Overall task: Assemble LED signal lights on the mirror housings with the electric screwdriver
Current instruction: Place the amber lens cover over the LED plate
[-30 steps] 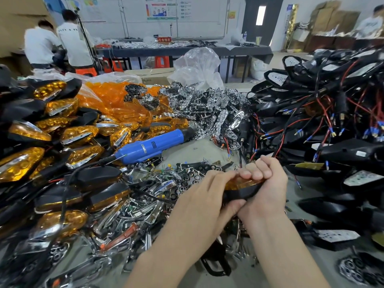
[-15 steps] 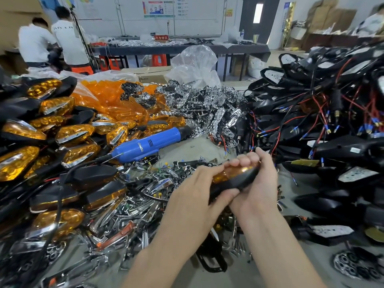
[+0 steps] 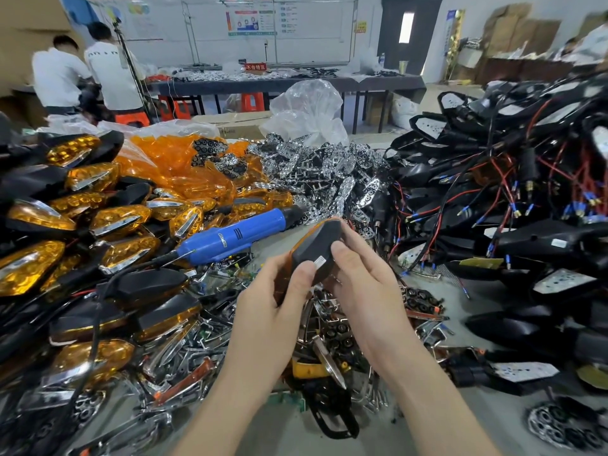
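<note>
Left hand [image 3: 273, 301] and right hand [image 3: 365, 284] grip one signal light [image 3: 317, 248]; piled parts hem them in.

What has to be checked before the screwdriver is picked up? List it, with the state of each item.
1. Grip on the signal light: ok, the left hand and the right hand both hold it.
2. Black back faces up: ok.
3. Amber lens seated all round: cannot tell, only a sliver shows.
4. Electric screwdriver free: ok, it lies on the pile left of the hands, untouched.
5. A hand free for it: not ok, both are on the light.
6. Screw in its hole: cannot tell.
</note>
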`<state>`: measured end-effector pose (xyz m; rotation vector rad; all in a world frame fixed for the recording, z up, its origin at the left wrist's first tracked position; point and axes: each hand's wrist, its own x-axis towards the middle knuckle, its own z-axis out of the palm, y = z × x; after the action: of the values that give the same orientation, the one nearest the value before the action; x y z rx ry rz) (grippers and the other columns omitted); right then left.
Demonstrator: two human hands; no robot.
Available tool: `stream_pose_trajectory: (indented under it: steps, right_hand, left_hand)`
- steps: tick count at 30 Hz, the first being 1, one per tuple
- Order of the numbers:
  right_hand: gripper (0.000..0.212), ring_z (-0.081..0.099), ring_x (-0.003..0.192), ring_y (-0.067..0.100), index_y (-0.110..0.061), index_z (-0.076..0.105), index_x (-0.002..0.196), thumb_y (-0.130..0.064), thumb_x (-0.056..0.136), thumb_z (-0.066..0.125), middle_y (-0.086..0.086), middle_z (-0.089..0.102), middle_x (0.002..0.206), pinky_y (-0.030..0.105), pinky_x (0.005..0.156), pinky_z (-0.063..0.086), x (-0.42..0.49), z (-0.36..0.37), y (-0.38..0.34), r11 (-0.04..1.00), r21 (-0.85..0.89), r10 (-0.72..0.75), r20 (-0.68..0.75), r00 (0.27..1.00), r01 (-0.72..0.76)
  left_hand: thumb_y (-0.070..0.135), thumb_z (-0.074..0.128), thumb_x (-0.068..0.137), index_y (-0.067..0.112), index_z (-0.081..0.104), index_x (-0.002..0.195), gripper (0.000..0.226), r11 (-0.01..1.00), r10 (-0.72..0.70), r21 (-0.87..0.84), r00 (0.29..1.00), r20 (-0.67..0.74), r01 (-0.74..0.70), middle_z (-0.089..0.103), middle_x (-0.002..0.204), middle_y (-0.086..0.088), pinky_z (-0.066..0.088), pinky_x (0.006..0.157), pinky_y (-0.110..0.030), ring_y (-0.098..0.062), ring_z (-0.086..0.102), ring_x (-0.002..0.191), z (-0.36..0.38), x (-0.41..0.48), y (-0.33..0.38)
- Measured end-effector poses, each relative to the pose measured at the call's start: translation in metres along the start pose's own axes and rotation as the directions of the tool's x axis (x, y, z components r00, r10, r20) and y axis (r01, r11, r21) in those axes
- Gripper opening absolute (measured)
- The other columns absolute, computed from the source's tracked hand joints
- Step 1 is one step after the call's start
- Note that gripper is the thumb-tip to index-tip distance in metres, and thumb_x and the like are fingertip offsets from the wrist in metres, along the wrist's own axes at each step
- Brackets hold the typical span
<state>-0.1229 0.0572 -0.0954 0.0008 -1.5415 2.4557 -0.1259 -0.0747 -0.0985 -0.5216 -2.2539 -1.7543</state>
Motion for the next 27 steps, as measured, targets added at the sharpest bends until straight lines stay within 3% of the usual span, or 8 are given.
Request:
stream_pose_trajectory:
  steps: [4, 7, 10, 12, 16, 19, 24, 27]
  right_hand:
    - [0.047, 0.066, 0.123, 0.024, -0.022, 0.067, 0.13, -0.007, 0.087, 0.057, 0.003, 0.072, 0.128, 0.039, 0.104, 0.051, -0.001, -0.003, -0.004, 0.995, 0.101, -0.001, 0.084, 0.996, -0.007]
    - [0.055, 0.065, 0.125, 0.029, -0.011, 0.057, 0.142, 0.0, 0.089, 0.052, 0.011, 0.068, 0.135, 0.044, 0.109, 0.05, -0.002, -0.005, -0.008, 0.982, 0.184, 0.03, 0.115, 0.993, -0.051]
    - [0.051, 0.069, 0.117, 0.023, -0.011, 0.056, 0.143, -0.009, 0.092, 0.061, 0.01, 0.07, 0.131, 0.037, 0.1, 0.056, -0.002, -0.003, -0.009, 0.98, 0.188, 0.051, 0.104, 0.993, -0.07]
    - [0.047, 0.071, 0.109, 0.018, -0.014, 0.061, 0.137, -0.027, 0.091, 0.065, 0.009, 0.073, 0.125, 0.036, 0.095, 0.055, -0.002, 0.0, -0.007, 0.989, 0.13, 0.06, 0.051, 0.997, -0.066]
    - [0.036, 0.07, 0.11, 0.022, -0.018, 0.076, 0.111, -0.044, 0.087, 0.067, 0.008, 0.075, 0.119, 0.047, 0.107, 0.048, -0.005, 0.0, -0.004, 0.998, 0.034, 0.043, 0.051, 0.998, -0.045]
    - [0.044, 0.065, 0.121, 0.031, -0.017, 0.073, 0.119, -0.048, 0.088, 0.066, 0.008, 0.072, 0.127, 0.047, 0.107, 0.049, -0.007, -0.002, -0.005, 0.999, 0.037, 0.026, 0.064, 0.998, -0.029]
    - [0.042, 0.07, 0.112, 0.031, -0.02, 0.071, 0.122, -0.043, 0.089, 0.062, 0.01, 0.073, 0.124, 0.039, 0.091, 0.06, -0.01, 0.001, -0.011, 0.977, 0.192, 0.087, 0.031, 0.996, -0.091]
    - [0.026, 0.073, 0.095, 0.024, -0.019, 0.077, 0.103, -0.034, 0.083, 0.07, 0.011, 0.076, 0.111, 0.029, 0.072, 0.06, -0.012, 0.003, -0.011, 0.96, 0.263, 0.091, 0.028, 0.995, -0.095]
  left_hand:
    - [0.055, 0.047, 0.092, 0.039, 0.065, 0.11, 0.03, 0.999, -0.016, -0.046, 1.0, -0.003, 0.016, 0.072, 0.088, 0.019, 0.048, 0.066, -0.012, 0.0, 0.068, 0.082, -0.002, 0.0, 0.003]
    - [0.054, 0.047, 0.092, 0.038, 0.064, 0.107, 0.028, 0.998, -0.022, -0.057, 1.0, -0.002, 0.022, 0.072, 0.082, 0.019, 0.044, 0.063, -0.006, 0.002, 0.067, 0.079, -0.002, 0.0, 0.006]
    - [0.055, 0.049, 0.091, 0.04, 0.062, 0.105, 0.025, 0.999, -0.019, -0.043, 1.0, 0.008, 0.019, 0.072, 0.089, 0.022, 0.047, 0.066, -0.009, 0.002, 0.068, 0.083, -0.001, -0.001, 0.007]
    - [0.055, 0.051, 0.09, 0.04, 0.06, 0.104, 0.022, 1.0, -0.001, -0.017, 1.0, 0.015, 0.001, 0.07, 0.094, 0.025, 0.048, 0.069, -0.01, 0.003, 0.066, 0.086, 0.0, -0.002, 0.007]
    - [0.05, 0.054, 0.092, 0.041, 0.056, 0.108, 0.019, 0.998, 0.036, 0.057, 0.997, 0.07, -0.04, 0.065, 0.104, 0.032, 0.043, 0.072, -0.006, 0.007, 0.063, 0.092, 0.0, -0.002, 0.008]
    - [0.053, 0.057, 0.092, 0.043, 0.056, 0.108, 0.019, 0.997, 0.042, 0.056, 0.994, 0.097, -0.047, 0.065, 0.106, 0.031, 0.042, 0.074, -0.007, 0.006, 0.063, 0.095, -0.002, 0.0, 0.007]
    - [0.045, 0.076, 0.078, 0.045, 0.051, 0.105, 0.037, 0.976, 0.081, 0.198, 0.995, 0.052, -0.089, 0.061, 0.107, 0.026, 0.048, 0.084, -0.025, 0.003, 0.058, 0.102, 0.005, 0.001, 0.004]
    - [0.032, 0.082, 0.077, 0.034, 0.051, 0.11, 0.045, 0.89, 0.252, 0.381, 0.967, 0.046, -0.25, 0.054, 0.112, 0.022, 0.052, 0.083, -0.037, -0.006, 0.058, 0.103, 0.01, -0.002, 0.001]
